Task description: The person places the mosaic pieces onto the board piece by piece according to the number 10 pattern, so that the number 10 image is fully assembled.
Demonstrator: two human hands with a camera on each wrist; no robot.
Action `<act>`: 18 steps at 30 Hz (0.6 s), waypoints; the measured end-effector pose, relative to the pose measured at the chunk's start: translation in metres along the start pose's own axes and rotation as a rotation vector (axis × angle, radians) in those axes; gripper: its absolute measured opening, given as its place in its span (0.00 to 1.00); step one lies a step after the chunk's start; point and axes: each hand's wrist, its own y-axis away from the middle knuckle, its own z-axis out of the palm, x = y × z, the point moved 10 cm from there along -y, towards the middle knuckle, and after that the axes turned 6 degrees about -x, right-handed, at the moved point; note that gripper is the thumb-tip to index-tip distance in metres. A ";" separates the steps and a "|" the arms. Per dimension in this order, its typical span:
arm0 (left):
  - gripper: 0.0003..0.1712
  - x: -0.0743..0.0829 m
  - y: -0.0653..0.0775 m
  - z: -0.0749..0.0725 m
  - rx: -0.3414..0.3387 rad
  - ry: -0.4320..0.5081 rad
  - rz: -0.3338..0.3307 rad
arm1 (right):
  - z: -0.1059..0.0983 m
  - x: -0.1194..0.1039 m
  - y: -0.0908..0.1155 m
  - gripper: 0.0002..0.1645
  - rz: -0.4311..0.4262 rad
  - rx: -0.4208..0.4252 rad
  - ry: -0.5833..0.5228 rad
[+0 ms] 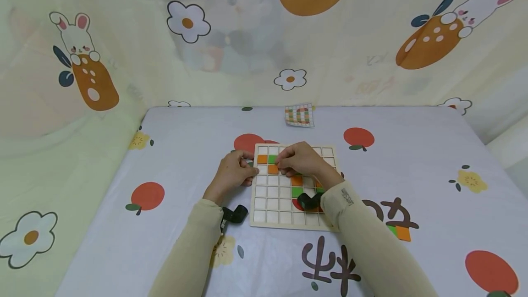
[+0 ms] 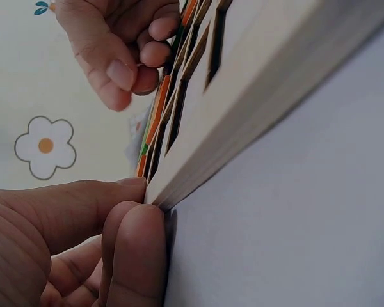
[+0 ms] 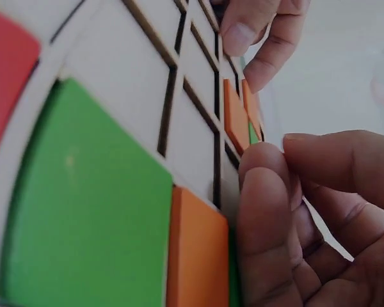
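Observation:
A square wooden grid board (image 1: 288, 228) lies on the table, with white cells and some colored tiles. My left hand (image 1: 233, 171) pinches the board's left edge, thumb at the rim and fingers against the side. Over the upper part of the board, my right hand (image 1: 303, 159) holds its bent fingertips close beside a green tile (image 1: 272, 159); no tile shows between them. Left of that green tile sits an orange tile (image 1: 262, 159), and another orange tile (image 1: 273, 169) is below it. Further green (image 3: 83, 198), orange (image 3: 198, 252) and red tiles fill cells nearer the right arm, which partly hides them.
A small card with a colored grid pattern (image 1: 299, 116) stands or lies near the table's back edge. Right of the right forearm lie a loose orange tile (image 1: 403, 233) and a green one (image 1: 392, 230), partly covered by the sleeve. A printed curtain (image 1: 231, 77) rises behind the table.

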 end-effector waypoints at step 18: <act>0.23 0.000 0.001 0.000 0.009 0.010 0.017 | -0.084 0.030 0.113 0.24 -0.009 0.194 0.104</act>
